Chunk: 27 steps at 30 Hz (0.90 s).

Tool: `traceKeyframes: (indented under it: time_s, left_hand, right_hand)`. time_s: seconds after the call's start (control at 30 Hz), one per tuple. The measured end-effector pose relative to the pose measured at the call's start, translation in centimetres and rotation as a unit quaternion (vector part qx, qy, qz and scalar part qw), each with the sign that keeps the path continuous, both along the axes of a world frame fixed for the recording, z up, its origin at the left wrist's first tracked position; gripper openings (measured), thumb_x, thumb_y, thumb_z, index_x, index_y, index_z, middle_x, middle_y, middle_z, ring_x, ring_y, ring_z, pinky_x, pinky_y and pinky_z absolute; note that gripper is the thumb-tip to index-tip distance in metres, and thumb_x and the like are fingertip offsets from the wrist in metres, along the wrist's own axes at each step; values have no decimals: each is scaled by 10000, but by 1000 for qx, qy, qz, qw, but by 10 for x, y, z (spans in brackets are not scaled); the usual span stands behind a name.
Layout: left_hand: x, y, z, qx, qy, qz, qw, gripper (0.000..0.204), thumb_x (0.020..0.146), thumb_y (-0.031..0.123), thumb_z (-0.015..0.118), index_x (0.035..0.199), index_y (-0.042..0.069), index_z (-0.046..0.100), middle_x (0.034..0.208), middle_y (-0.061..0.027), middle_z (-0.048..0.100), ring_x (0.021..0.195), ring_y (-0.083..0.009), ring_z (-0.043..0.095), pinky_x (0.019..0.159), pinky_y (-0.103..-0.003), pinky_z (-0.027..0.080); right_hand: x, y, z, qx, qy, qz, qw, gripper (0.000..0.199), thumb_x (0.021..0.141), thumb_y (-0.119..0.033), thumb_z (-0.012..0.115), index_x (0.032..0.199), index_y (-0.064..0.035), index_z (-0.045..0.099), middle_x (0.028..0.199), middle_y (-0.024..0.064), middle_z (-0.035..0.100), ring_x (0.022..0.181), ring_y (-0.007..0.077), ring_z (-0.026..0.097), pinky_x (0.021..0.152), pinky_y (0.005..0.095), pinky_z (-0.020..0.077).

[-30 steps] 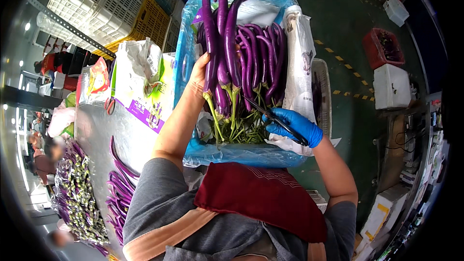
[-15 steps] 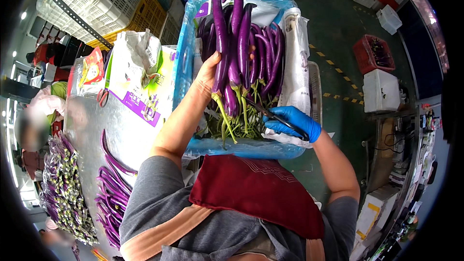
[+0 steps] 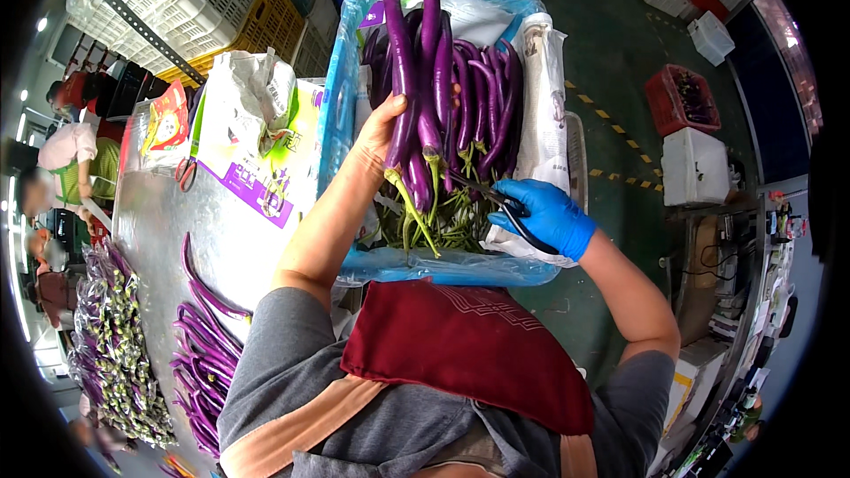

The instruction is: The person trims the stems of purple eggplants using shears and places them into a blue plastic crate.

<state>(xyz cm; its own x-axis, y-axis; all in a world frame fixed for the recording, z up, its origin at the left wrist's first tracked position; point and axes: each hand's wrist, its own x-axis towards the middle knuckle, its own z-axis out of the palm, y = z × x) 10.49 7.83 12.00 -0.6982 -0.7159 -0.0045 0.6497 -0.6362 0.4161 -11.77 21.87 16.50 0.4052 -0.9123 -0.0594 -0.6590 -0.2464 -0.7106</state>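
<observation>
**A bunch of long, glossy purple eggplants (image 3: pixel 401 71) held over a crate lined with blue plastic (image 3: pixel 443 273)**

From where I stand, the person's bare left hand (image 3: pixel 381 128) is wrapped around the bunch, thumb at the left, fingertips showing at the right. The eggplants point away from the person, their long green stalks (image 3: pixel 413 212) hanging toward the maroon apron (image 3: pixel 469 354). The right hand (image 3: pixel 553 221), in a blue glove, grips a pair of dark, black-handled scissors (image 3: pixel 485 190), tips close to the stalks; I can't tell whether they touch one.

Beneath the bunch, inside the crate, more slim purple eggplants (image 3: pixel 493 111) lie side by side, with thin green stem pieces (image 3: pixel 456 235) heaped at the end nearest the person. White printed sheeting (image 3: pixel 542 124) runs along the crate's right side.

On the shiny silver table (image 3: pixel 159 217) to the left, I see a loose pile of purple eggplants (image 3: pixel 205 345), a pair of red-handled scissors (image 3: pixel 185 174) and a crumpled white bag (image 3: pixel 252 93) by a green-and-purple printed package (image 3: pixel 257 190). On the green floor (image 3: pixel 611 53) at right, a red crate (image 3: pixel 682 97) sits beside a white box (image 3: pixel 697 168).
</observation>
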Motion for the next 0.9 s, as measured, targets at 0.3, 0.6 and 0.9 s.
traceKeyframes:
  time_s: [0.3, 0.6, 0.9]
  left_hand:
    - [-13, 2, 12, -41, -4, -6, 999, 634, 695, 128, 673, 1230, -11, 363, 1145, -214, 493, 1031, -305, 521, 895, -411, 440]
    - [-17, -20, 15, -114, -65, 6, 991, 694, 688, 111, 670, 1273, 7, 311, 1166, -224, 481, 1059, -313, 508, 937, -413, 403]
    - [-49, -5, 28, -108, -100, -52, 988, 786, 640, -9, 673, 1308, 84, 270, 1072, -111, 530, 915, -230, 581, 771, -358, 512]
  right_hand:
    - [2, -18, 0, 24, -25, 26, 999, 252, 758, -201, 646, 919, -26, 565, 673, 182, 551, 584, 329, 539, 537, 332, 414]
    - [-22, -33, -2, 525, -336, -84, 777, 242, 874, -115, 478, 1076, 2, 541, 1010, 91, 568, 891, 153, 577, 855, 267, 476]
    - [7, -54, 9, 382, -151, 90, 907, 179, 862, -134, 513, 964, 9, 545, 886, 100, 618, 863, 177, 605, 766, 255, 490]
